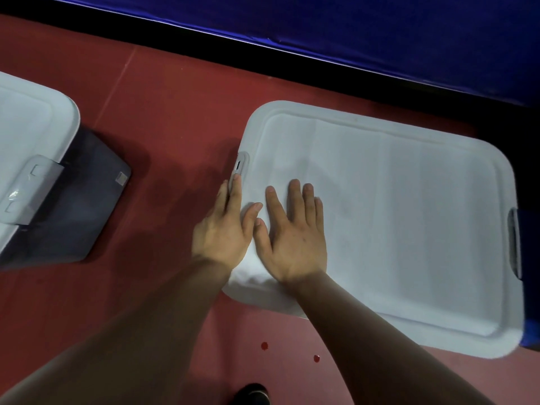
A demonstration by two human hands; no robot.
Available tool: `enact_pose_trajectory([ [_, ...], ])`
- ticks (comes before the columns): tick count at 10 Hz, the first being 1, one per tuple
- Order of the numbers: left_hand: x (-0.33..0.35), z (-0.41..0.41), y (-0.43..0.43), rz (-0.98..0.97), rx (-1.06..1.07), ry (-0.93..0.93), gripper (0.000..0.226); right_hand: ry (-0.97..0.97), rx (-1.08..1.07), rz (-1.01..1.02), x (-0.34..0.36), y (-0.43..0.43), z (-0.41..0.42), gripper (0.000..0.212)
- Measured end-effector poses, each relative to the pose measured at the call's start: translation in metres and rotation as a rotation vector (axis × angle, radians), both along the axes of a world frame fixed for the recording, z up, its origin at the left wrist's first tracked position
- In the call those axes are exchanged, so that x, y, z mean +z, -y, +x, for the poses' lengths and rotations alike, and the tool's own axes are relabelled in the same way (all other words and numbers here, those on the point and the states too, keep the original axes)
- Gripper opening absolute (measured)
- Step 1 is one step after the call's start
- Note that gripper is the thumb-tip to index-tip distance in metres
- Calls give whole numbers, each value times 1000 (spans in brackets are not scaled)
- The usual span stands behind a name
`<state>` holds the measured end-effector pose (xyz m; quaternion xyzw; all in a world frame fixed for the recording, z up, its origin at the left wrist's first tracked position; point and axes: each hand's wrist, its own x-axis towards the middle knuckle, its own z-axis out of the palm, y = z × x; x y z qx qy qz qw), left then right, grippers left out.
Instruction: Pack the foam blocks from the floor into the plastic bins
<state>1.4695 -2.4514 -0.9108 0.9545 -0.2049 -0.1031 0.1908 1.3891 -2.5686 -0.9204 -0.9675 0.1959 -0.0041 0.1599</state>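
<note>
- Nearest, at the bottom edge: toe of a dark shoe [252, 394] on the red floor [160, 112], with two small red spots [264, 345] just beyond.
- Next, right hand [292, 238] palm-down on the near-left part of the white lid [394, 229], fingers [295, 197] straight and spread, grasping nothing, seemingly pressing.
- Just beside it, left hand [223, 232] draped over the lid's left rim, fingers [236, 188] straight and released, tips touching the grey latch [240, 166]; thumb on the lid top, close to the right thumb.
- Beneath the lid, the plastic bin, body almost wholly hidden; a second latch [514, 244] at its far right end.
- No foam blocks in view anywhere; probably shut inside, though impossible to confirm.
- Handling, as a judgement: lid thin, slightly flexible, smooth under bare palms; best pressed near rim and corners, then clipped at each latch. Foam light and squashy, so little push-back expected.
- Well apart to the left, another bin [73, 200] with dark see-through walls, lid on.
- Farthest: black strip and blue padding [380, 30] along the floor's edge.
</note>
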Motion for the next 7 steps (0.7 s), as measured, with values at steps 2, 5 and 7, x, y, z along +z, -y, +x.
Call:
enact_pose_trajectory([
  [2,-1,2,4,174,-33,67,72,-5,13,140,13,11,-3,60],
  [5,33,-32,54,327,-309,92,75,-214,-120,33,47,93,-96,56],
  [7,77,-67,101,260,-399,121,75,-316,-166,33,93,125,-132,64],
])
